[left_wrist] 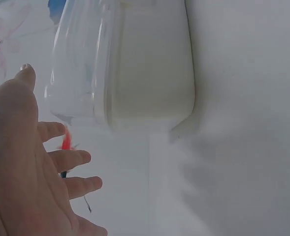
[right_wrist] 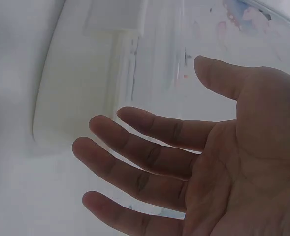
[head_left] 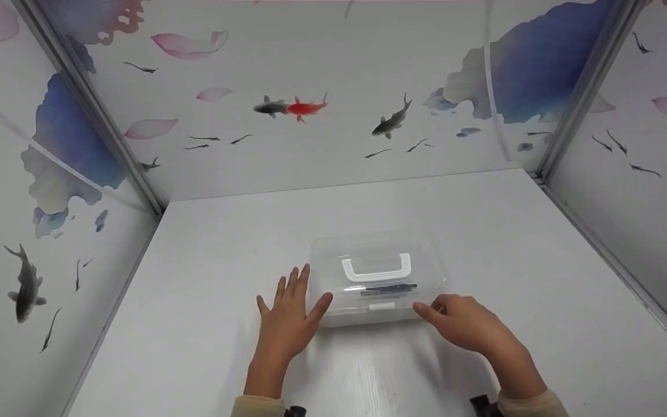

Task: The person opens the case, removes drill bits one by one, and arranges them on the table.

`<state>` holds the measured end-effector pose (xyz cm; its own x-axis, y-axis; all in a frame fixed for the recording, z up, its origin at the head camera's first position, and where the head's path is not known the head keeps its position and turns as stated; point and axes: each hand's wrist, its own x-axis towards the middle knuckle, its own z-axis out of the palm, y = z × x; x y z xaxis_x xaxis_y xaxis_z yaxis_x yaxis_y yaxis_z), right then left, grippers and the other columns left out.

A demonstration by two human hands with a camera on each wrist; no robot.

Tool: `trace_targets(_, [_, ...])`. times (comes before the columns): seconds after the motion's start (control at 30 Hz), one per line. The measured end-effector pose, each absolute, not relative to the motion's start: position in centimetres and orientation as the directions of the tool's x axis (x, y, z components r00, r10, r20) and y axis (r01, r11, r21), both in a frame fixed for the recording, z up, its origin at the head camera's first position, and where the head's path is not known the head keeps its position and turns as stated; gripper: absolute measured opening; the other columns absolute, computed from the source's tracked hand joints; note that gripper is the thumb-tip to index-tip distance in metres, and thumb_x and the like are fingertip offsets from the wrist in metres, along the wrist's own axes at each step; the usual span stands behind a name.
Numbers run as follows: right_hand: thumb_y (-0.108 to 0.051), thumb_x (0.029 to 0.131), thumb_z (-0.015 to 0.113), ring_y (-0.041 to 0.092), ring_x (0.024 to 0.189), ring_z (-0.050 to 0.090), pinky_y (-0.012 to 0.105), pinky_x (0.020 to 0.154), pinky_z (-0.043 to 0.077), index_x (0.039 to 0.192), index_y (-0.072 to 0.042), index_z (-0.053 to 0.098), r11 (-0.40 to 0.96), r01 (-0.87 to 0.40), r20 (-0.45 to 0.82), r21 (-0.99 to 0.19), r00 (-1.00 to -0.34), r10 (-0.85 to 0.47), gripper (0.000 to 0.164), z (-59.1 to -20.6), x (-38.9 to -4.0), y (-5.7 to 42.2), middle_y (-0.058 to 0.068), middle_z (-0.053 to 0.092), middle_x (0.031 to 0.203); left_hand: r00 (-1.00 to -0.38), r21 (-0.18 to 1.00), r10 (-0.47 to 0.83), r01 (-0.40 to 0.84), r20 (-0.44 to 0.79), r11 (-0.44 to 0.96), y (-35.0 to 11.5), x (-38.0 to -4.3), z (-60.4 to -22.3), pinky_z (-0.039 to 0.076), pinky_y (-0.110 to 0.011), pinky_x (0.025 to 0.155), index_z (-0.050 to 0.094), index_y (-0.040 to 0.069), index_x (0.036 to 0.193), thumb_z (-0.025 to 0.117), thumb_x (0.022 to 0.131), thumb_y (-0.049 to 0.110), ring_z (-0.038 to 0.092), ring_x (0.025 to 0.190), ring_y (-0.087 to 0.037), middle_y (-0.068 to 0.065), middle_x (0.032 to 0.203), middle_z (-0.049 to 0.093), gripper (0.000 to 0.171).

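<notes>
A clear plastic storage box with a white handle on its lid and a white latch at the front rests on the table. Dark pens show through the plastic behind the latch. My left hand is spread at the box's left side, its thumb over the front left corner. At the front right corner is my right hand, its fingers loosely bent and nothing gripped. In the right wrist view, that hand's palm faces the box, fingers apart; whether either hand touches the plastic, I cannot tell.
The white tabletop is enclosed by a back wall and side walls printed with fish and petals. Metal posts stand at the back corners. Dark straps or devices sit at both wrists.
</notes>
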<state>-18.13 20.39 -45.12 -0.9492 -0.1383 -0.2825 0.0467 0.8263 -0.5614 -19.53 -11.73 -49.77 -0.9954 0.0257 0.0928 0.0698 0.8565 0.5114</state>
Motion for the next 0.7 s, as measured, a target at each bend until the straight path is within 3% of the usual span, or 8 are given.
trace_targets(0.27, [-0.055, 0.102, 0.064, 0.021, 0.099, 0.072, 0.049, 0.083, 0.06, 0.118, -0.004, 0.075, 0.751, -0.009, -0.265, -0.66, -0.933, -0.244, 0.054, -47.0, -17.7, 18.3, 0.008, 0.078, 0.111, -0.997, 0.578, -0.004, 0.041, 0.076, 0.815, -11.4, -19.5, -51.1, 0.018, -0.076, 0.127, 0.028, 0.016, 0.17, 0.047, 0.101, 0.075, 0.031, 0.162, -0.042, -0.015, 0.174, 0.036, 0.093])
trace_targets(0.43, [-0.052, 0.105, 0.061, 0.02, 0.084, 0.071, 0.039, 0.074, 0.056, 0.131, 0.004, 0.066, 0.663, -0.014, -0.298, -0.748, -0.886, -0.356, 0.063, -48.5, -17.8, 17.6, 0.009, 0.076, 0.096, -0.999, 0.596, 0.005, 0.029, 0.042, 0.802, -11.4, -19.8, -51.7, 0.02, -0.077, 0.126, 0.029, 0.014, 0.169, 0.049, 0.099, 0.078, 0.034, 0.16, -0.045, -0.018, 0.172, 0.038, 0.098])
trace_targets(0.53, [-0.051, 0.106, 0.06, 0.02, 0.079, 0.071, 0.036, 0.07, 0.055, 0.133, 0.006, 0.063, 0.594, 0.041, -0.335, -0.803, -0.856, -0.393, 0.064, -49.4, -17.9, 17.2, 0.011, 0.076, 0.092, -1.0, 0.602, 0.011, 0.021, 0.021, 0.798, -11.4, -20.1, -52.1, 0.02, -0.079, 0.125, 0.028, 0.013, 0.17, 0.051, 0.096, 0.08, 0.036, 0.159, -0.045, -0.019, 0.171, 0.039, 0.102])
trace_targets(0.7, [-0.054, 0.107, 0.057, 0.022, 0.082, 0.075, 0.036, 0.07, 0.06, 0.139, 0.005, 0.059, 0.483, 0.189, -0.392, -0.855, -0.845, -0.363, 0.067, -50.5, -18.1, 16.6, 0.014, 0.079, 0.102, -1.0, 0.638, 0.03, 0.019, -0.007, 0.77, -11.2, -20.6, -52.5, 0.017, -0.08, 0.125, 0.023, 0.013, 0.171, 0.055, 0.094, 0.081, 0.037, 0.159, -0.042, -0.019, 0.172, 0.038, 0.108])
